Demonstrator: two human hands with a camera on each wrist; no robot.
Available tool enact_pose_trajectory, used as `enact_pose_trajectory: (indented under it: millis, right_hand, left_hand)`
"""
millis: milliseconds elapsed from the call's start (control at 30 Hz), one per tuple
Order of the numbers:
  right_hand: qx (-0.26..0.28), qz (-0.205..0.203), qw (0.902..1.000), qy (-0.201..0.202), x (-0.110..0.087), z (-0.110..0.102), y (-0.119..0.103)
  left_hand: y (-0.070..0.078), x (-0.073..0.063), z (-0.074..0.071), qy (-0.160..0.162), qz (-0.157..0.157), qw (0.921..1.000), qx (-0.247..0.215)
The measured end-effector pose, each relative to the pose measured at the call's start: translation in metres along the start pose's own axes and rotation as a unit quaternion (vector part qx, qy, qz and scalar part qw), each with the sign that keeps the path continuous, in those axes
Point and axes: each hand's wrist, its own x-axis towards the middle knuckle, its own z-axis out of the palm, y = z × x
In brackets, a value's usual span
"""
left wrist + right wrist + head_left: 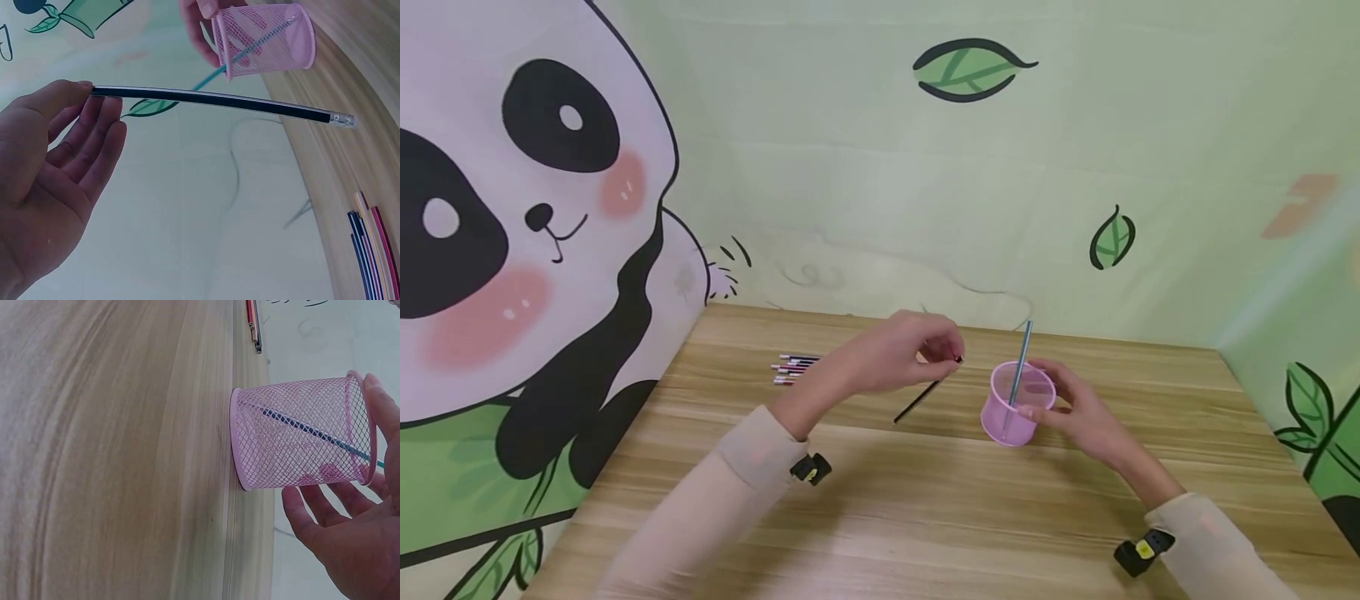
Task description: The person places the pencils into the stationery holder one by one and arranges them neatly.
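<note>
A person's left hand (901, 357) is pinching a black, eraser-tipped pencil (212, 99) near one end, at nine o'clock from a pink mesh pencil cup (995, 417), which the right hand (1078, 412) is gripping while a teal pencil (1022, 357) is leaning inside.

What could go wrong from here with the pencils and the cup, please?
The dark pencil, pinched near one end by the left hand, could swivel or slip. The blue pencil leaning out of the pink mesh cup might get knocked if the dark one comes near. The right hand holds the cup near its top, so a bump could tilt it.
</note>
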Motion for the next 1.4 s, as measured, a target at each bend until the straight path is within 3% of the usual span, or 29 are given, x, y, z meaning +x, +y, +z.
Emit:
enact_pose_trajectory:
  millis: [167,367,533,667,800,967,1233,1400]
  right_hand:
    - [0.000,0.002,1.0000,0.000,-0.001,-0.001,0.000]
    - [0.005,0.001,1.0000,-0.001,0.000,-0.001,-0.001]
    - [0.009,-0.002,0.9999,-0.003,0.000,0.000,0.000]
    - [0.007,0.000,1.0000,-0.004,0.000,-0.001,0.000]
    - [0.009,-0.001,1.0000,-0.004,0.000,-0.001,0.000]
    - [0.011,-0.001,0.9999,-0.003,0.001,0.000,0.001]
    - [0.010,-0.005,0.9999,-0.001,0.002,0.000,0.002]
    - [0.008,-0.003,1.0000,-0.003,0.001,-0.001,0.001]
  left_hand:
    - [0.007,0.010,-0.001,0.030,0.030,0.9991,-0.002]
    - [0.015,0.021,-0.004,0.083,0.092,0.9921,-0.020]
    - [0.022,0.027,-0.006,0.154,0.145,0.9765,-0.042]
    - [0.025,0.032,-0.003,0.212,0.157,0.9622,-0.067]
    - [0.022,0.037,0.004,0.252,0.147,0.9511,-0.103]
    - [0.010,0.044,0.023,0.272,0.105,0.9424,-0.164]
    - [-0.014,0.055,0.054,0.260,0.019,0.9471,-0.187]
    - [-0.027,0.063,0.071,0.254,-0.018,0.9460,-0.201]
